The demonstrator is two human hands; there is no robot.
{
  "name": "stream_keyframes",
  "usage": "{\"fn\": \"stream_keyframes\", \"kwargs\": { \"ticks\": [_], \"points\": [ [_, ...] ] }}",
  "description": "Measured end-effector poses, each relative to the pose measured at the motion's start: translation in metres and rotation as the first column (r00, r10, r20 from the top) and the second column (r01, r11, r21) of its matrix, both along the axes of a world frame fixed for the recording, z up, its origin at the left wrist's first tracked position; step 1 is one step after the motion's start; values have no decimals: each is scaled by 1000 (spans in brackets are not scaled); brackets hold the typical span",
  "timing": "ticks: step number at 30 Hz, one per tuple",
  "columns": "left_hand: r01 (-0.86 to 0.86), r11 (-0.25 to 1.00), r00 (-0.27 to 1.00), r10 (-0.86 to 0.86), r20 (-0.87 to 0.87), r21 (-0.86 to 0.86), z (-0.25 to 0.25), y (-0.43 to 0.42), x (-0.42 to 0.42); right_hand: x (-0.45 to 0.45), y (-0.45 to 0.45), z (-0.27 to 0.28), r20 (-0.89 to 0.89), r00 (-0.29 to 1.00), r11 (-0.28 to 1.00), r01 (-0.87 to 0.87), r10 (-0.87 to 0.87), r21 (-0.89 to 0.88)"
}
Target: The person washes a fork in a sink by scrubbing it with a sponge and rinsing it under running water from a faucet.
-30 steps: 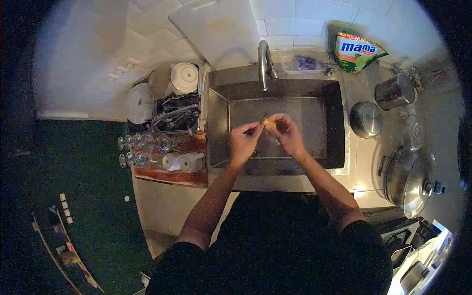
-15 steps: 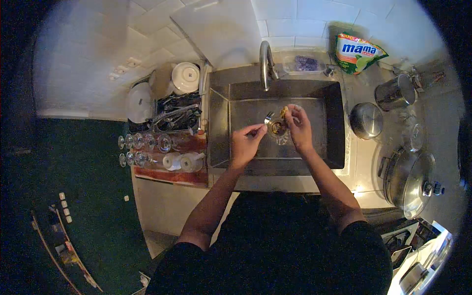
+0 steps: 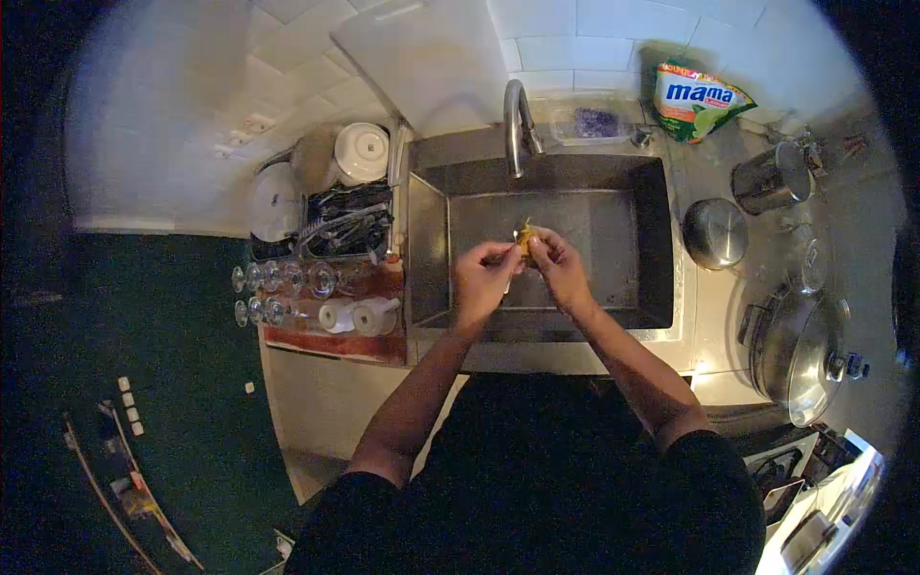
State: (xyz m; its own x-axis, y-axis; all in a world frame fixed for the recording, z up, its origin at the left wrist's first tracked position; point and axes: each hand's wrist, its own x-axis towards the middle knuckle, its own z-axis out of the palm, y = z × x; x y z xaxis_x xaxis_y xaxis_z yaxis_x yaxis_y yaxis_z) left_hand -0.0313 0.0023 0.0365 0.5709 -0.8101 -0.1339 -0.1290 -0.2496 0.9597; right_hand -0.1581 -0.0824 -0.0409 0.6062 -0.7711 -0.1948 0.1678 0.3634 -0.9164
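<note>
Over the metal sink (image 3: 575,206), my left hand (image 3: 484,278) pinches a small fork (image 3: 520,233), most of it hidden by the fingers. A yellow sponge or cloth (image 3: 528,247) is held in the fingertips of my right hand (image 3: 561,273), pressed against the fork. Both hands nearly touch at the middle of the sink. Behind them stands the curved faucet (image 3: 516,125), with no water visible from it.
Left of the sink are a rack with a white bowl (image 3: 362,153) and cutlery (image 3: 350,216), upturned glasses (image 3: 323,279) and white cups (image 3: 374,315). On the right are a steel bowl (image 3: 715,235), a large pot (image 3: 795,355) and a green pouch (image 3: 698,103).
My hands were together, then parted with the fork and the yellow thing separate; now my right hand has come back left and the yellow thing is against the fork again.
</note>
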Motion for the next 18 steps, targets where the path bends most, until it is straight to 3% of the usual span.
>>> {"fn": "stream_keyframes", "kwargs": {
  "ticks": [2, 5, 12, 15, 18],
  "points": [
    [10, 998, 997, -15, -81, -60, -16, 1, -2, 3, 0, -2, 12, 1000, 1000, 21, -21, 18],
    [27, 999, 999, -26, -39, 33, -18, 2, -5, 1, 0, -5, -17, 1000, 1000, 22, -22, 13],
    [97, 995, 993, -96, -63, 12, -15, 1, -7, 0, -10, -10, 55, 997, 994, -42, 48, -97],
    [116, 992, 992, -114, -48, 52, 2, -3, -4, -4, -16, 5, 23, 996, 995, -85, 87, -52],
    [110, 994, 993, -110, 39, 12, -5, -5, 2, 0, -12, 23, 64, 998, 998, 24, -28, 64]
  ]
}}
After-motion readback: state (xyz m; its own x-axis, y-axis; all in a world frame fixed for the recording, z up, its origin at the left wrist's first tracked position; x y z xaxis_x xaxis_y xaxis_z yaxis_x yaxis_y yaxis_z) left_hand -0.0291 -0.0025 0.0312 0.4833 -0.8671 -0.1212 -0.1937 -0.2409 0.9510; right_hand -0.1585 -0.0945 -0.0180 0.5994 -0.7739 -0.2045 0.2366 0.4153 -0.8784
